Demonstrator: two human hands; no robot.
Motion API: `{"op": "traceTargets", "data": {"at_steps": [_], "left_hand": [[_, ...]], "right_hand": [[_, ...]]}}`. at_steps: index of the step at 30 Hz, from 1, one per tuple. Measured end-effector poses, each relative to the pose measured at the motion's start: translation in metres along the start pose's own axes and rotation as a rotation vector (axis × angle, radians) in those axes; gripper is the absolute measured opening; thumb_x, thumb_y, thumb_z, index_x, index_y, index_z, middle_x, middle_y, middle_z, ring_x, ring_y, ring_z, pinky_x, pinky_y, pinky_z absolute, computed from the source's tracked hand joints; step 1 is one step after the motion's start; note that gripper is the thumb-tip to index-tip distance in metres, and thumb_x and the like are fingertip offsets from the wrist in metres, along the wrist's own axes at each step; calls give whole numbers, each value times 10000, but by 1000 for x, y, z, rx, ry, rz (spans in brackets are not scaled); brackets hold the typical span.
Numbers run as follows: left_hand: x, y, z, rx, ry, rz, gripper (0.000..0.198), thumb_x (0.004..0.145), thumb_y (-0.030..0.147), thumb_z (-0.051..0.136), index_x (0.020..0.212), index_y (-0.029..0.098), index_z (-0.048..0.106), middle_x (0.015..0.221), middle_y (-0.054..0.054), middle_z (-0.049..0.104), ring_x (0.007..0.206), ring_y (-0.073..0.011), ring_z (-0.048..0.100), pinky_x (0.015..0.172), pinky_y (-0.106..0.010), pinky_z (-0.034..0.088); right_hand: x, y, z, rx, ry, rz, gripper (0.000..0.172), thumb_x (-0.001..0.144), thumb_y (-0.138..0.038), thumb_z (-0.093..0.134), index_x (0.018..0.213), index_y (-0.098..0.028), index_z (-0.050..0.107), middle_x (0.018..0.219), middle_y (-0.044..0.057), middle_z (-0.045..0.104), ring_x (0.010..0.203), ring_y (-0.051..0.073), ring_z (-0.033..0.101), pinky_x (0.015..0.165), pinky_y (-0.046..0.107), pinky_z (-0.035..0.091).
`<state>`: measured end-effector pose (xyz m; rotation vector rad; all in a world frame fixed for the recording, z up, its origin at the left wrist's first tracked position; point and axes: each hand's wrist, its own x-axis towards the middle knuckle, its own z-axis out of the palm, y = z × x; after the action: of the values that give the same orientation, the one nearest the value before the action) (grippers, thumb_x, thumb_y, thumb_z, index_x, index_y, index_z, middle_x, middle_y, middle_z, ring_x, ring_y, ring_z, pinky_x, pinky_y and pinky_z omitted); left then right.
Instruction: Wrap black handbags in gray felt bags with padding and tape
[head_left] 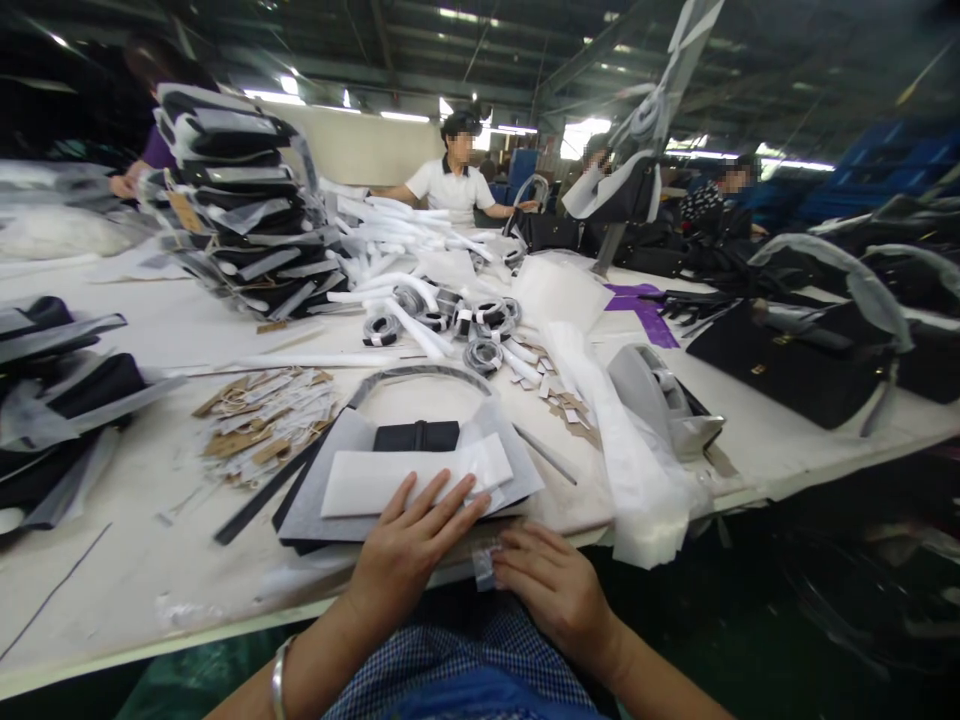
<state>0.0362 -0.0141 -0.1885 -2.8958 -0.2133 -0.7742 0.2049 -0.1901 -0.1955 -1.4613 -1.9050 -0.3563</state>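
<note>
The left hand (pixel 418 540), fingers spread flat, rests on a white sheet (pixel 367 481), which could skew under uneven pressure, while the right hand (pixel 556 585) pinches clear film (pixel 484 570).

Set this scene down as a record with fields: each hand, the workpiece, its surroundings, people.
Left hand: flat on a white sheet
Right hand: at the edge of the table, small clear piece at its fingertips
Workpiece: black bag, partly covered by pale wrapping
Left of bag: pile of tags
Right of bag: long white sheeting
Across table: person in white shirt
</note>
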Motion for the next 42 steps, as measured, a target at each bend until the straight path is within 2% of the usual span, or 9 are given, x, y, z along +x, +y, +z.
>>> {"op": "traceTargets", "data": {"at_steps": [7,13,17,20,25,28,36,39,42], "left_hand": [[0,5,-6,33,-6,17,495,1022,159,315,1488,320,367,1513,46,443,1363,-216,456,1191,-466,251],[1,5,-6,21,15,21,494,1005,165,386,1476,310,395,1490,10,481,1357,-222,466,1170,-471,308],[1,5,-6,12,-11,17,484,1012,184,388,1474,327,393,1510,33,451,1360,-225,463,1166,-480,315],[1,4,-5,11,-31,8,495,1006,191,416,1479,331,382,1515,28,446,1364,-220,459,1171,-478,313],[2,4,-3,-9,-17,3,512,993,208,467,1484,322,373,1504,6,464,1354,-226,473,1169,-488,314],[2,3,-3,-23,-6,6,514,993,220,477,1486,316,369,1501,1,468,1351,-230,476,1162,-487,325],[2,1,-1,-32,-38,-4,508,1016,194,398,1502,323,331,1541,38,397,1370,-238,449,1160,-492,321],[3,1,-1,-31,-48,-5,541,998,172,436,1506,323,324,1537,24,407,1368,-236,452,1163,-488,322],[3,1,-2,-21,-63,-6,566,989,158,453,1512,320,308,1538,13,407,1379,-234,438,1170,-488,313]], "right_hand": [[-6,-20,-14,46,-8,-15,224,983,-115,471,1067,-143,677,985,88,766,930,193,729,878,362,604],[17,-22,-30,23,-55,-47,208,970,-91,492,1054,-142,676,994,85,765,915,188,727,878,365,601],[30,-17,-35,-2,-83,-97,180,947,-91,555,1075,-124,677,1013,103,759,919,197,722,781,329,609],[28,-9,-30,14,-104,-127,155,948,-124,585,1071,-139,679,1011,94,759,914,191,718,719,308,598],[12,6,-12,120,-109,-50,165,957,-175,610,1111,-194,664,1060,62,751,1020,184,692,916,383,556],[5,11,-1,112,-143,-19,326,956,-256,626,1269,-166,595,1120,102,730,1130,218,645,965,429,536],[2,18,2,23,-316,-159,435,960,-304,613,1346,-112,556,1321,151,628,1341,265,482,1088,482,453],[3,22,4,-6,-263,-196,334,979,-117,533,1310,-117,586,1298,121,650,1332,241,494,1078,452,471],[4,24,9,31,-147,-198,263,966,-85,542,1204,-113,651,1174,111,714,1236,232,585,998,414,540]]}}
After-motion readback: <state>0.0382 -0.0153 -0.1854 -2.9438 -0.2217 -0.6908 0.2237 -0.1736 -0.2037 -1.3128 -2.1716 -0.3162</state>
